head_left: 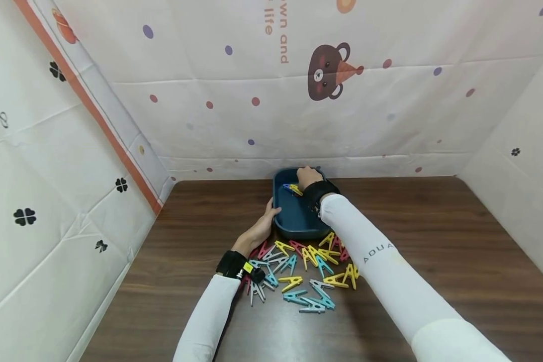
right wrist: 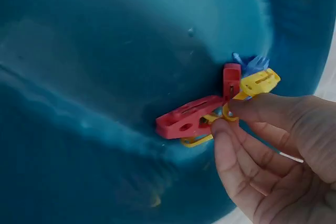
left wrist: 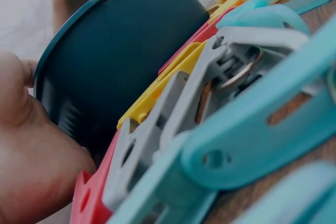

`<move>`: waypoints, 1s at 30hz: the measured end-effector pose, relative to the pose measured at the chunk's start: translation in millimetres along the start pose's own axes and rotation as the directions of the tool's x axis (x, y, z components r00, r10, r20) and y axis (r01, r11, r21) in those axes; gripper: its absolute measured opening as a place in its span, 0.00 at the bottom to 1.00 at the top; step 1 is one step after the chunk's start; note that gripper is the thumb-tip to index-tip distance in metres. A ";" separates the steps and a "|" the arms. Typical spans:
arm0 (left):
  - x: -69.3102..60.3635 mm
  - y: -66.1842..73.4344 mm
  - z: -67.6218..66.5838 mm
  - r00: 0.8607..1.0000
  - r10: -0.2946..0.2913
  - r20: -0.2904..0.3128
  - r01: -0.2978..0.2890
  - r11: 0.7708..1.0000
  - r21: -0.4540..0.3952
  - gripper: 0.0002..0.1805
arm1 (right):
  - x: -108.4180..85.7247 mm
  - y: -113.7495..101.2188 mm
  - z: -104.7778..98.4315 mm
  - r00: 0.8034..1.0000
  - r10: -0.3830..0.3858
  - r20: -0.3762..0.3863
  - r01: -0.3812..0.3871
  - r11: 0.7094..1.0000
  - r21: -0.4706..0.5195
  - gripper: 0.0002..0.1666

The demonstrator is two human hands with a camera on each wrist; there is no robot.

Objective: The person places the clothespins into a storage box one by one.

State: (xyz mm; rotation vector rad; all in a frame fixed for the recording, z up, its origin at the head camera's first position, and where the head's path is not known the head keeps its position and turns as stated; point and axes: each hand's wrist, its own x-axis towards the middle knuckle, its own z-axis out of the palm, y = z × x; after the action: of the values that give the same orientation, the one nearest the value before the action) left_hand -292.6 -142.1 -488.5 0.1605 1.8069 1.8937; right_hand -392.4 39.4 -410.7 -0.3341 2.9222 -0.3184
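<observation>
A dark blue plastic basin (head_left: 298,231) stands at the back of the table. My left hand (head_left: 259,229) holds its left side, the thumb at the rim and the palm by the outer wall. Inside the basin, near its far end, is my right hand (head_left: 308,177). Its thumb and fingertips pinch a yellow clothespin (right wrist: 261,82) in the right wrist view. Touching or close to those fingertips is red clothespin plastic (right wrist: 189,118); how the pieces overlap is hard to tell. A blue piece (right wrist: 256,65) lies just behind.
Many loose clothespins lie in front of the basin, among them a yellow clothespin (head_left: 291,283), a light blue clothespin (head_left: 294,296) and a grey clothespin (left wrist: 194,82). Printed white cloth (head_left: 235,120) hangs behind the wooden table (head_left: 412,241) and along both sides.
</observation>
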 end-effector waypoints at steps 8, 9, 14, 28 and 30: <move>-2.7 7.1 -4.7 1.000 0.019 -0.001 -0.019 1.000 0.016 0.38 | 2.7 1.3 -7.3 0.999 0.013 0.045 -0.016 0.999 0.051 0.09; -3.4 7.8 -5.5 1.000 0.020 -0.004 -0.020 1.000 0.017 0.38 | 3.2 0.3 -12.1 0.998 0.001 0.061 -0.004 0.999 0.054 0.09; -5.4 9.6 -6.0 0.999 0.011 -0.035 -0.011 1.000 0.017 0.39 | -14.5 -6.6 -56.9 0.985 -0.156 0.076 0.147 0.983 0.108 0.06; -4.2 3.5 0.6 1.000 -0.002 -0.008 0.002 1.000 0.029 0.39 | -199.7 23.9 -115.6 0.768 -0.640 0.037 0.641 0.767 -0.021 0.08; -3.8 4.1 -0.7 1.000 -0.007 -0.011 0.007 1.000 0.026 0.39 | -222.6 31.1 -95.3 0.782 -0.617 0.087 0.622 0.782 -0.046 0.09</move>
State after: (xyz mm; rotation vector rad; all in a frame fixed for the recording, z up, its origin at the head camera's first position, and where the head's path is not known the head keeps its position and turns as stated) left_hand -290.7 -144.3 -483.6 0.1534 1.8373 1.8707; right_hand -204.8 140.7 -291.6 -1.3044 2.6663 -0.2751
